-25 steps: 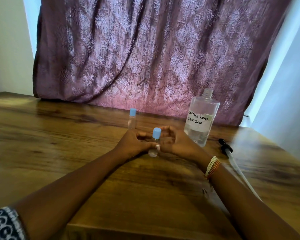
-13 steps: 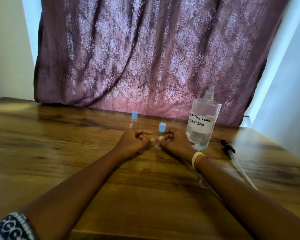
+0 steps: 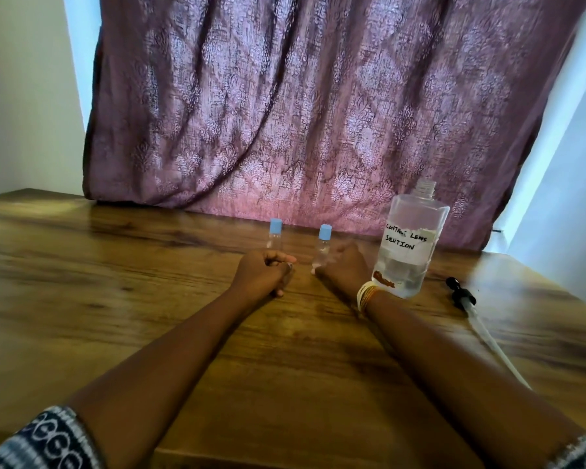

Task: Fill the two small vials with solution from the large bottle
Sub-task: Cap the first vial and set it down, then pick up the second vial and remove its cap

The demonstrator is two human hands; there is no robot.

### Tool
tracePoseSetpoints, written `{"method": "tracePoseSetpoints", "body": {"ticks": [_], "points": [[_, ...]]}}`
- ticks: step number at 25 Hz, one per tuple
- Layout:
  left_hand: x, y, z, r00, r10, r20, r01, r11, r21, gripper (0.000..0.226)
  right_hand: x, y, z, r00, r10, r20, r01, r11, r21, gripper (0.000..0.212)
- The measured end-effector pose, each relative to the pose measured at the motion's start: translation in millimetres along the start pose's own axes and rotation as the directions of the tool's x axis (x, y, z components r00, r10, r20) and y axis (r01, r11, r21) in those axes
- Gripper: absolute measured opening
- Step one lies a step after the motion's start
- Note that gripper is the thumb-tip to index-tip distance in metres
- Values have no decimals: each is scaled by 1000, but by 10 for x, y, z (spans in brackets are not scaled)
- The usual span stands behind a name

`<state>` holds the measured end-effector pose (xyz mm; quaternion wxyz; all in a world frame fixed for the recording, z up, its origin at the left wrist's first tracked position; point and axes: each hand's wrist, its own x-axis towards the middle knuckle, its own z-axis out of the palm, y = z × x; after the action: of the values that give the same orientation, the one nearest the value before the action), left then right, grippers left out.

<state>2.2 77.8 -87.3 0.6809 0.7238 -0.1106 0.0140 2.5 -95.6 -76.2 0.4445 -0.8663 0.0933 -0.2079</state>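
Two small clear vials with blue caps stand upright near the back of the wooden table (image 3: 149, 299): the left vial (image 3: 275, 234) and the right vial (image 3: 323, 247). My left hand (image 3: 263, 274) rests on the table in front of the left vial, fingers curled, holding nothing. My right hand (image 3: 345, 269) is blurred and sits right against the right vial's lower right side; whether it grips the vial is unclear. The large clear bottle (image 3: 410, 243), labelled contact lens solution, stands uncapped just right of my right hand, partly filled.
A black pump head with a long white tube (image 3: 467, 302) lies on the table right of the large bottle. A purple patterned curtain (image 3: 301, 113) hangs down to the table's back edge. The table's near edge (image 3: 285, 455) is below my forearms.
The vial that both hands held now stands on the table, farther back. My left hand has let go of it and drawn away to the left. The camera has tilted up a little.
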Motion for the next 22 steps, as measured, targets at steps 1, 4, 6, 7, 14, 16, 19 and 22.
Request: {"method": "tracePoseSetpoints", "body": {"ticks": [1, 4, 6, 7, 14, 16, 19, 22], "points": [[14, -6, 0, 999, -1, -43, 0, 1000, -17, 13, -84, -24, 51, 998, -20, -56, 20, 1000, 5, 35], [69, -8, -30, 980, 12, -200, -17, 1000, -21, 21, -263, -160, 256, 994, -103, 35, 101, 993, 55, 29], [97, 0, -64, 955, 16, -295, -22, 1000, -14, 25, -264, -311, 392, 982, -114, 152, 93, 986, 139, 22], [113, 0, -86, 946, 15, -323, -19, 1000, -9, 25, -222, -387, 465, 977, -120, 176, 91, 983, 162, 21], [117, -17, -121, 951, -17, -309, -11, 996, -90, 18, 18, -505, 785, 997, -60, 57, 52, 991, 127, 16], [99, 17, -95, 962, -34, -270, -5, 990, -143, 13, -55, -456, 670, 995, -67, 79, 56, 989, 138, 16], [34, 22, -8, 994, -14, -105, 5, 996, -90, 29, -297, -339, 354, 987, -85, 134, 66, 988, 141, 26], [-46, 16, 62, 994, 77, 76, -80, 996, 36, 33, -570, -195, 24, 971, -140, 193, 134, 990, 42, 39]]}}
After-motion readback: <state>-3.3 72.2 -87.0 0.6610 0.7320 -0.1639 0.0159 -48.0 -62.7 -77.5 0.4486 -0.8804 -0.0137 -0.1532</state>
